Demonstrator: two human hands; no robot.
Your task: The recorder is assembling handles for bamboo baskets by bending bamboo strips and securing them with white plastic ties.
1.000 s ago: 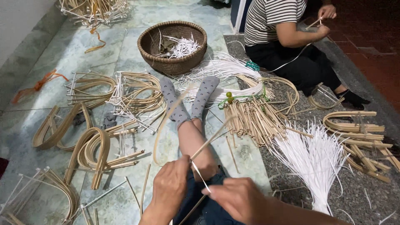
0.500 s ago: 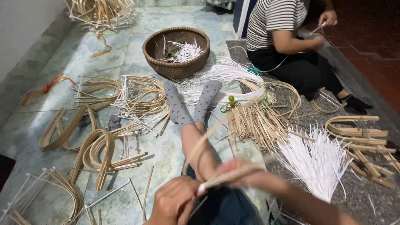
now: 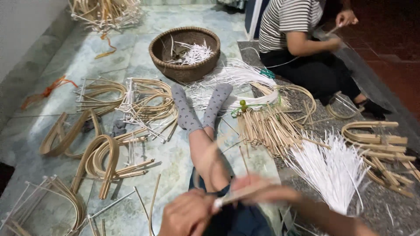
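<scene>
I sit on the floor with my legs stretched out, grey socks point(image 3: 199, 107) on my feet. My left hand point(image 3: 186, 214) is closed near my lap on the end of a thin pale bamboo strip point(image 3: 238, 196). My right hand point(image 3: 264, 190), blurred by motion, grips the same strip just to the right. The strip lies nearly level between the two hands. A bent strip arcs up over my shin. Both hands sit above my dark trousers.
A round woven basket point(image 3: 186, 50) with white slivers stands beyond my feet. Bent bamboo hoops point(image 3: 98, 159) lie left, a bundle of short sticks point(image 3: 267, 129) and white strips point(image 3: 334, 168) right. Another person point(image 3: 302, 43) in a striped top sits at the far right, working with both hands.
My hands have swung the strip from upright to nearly level, and my right hand has moved right along it. The view has shifted slightly downward.
</scene>
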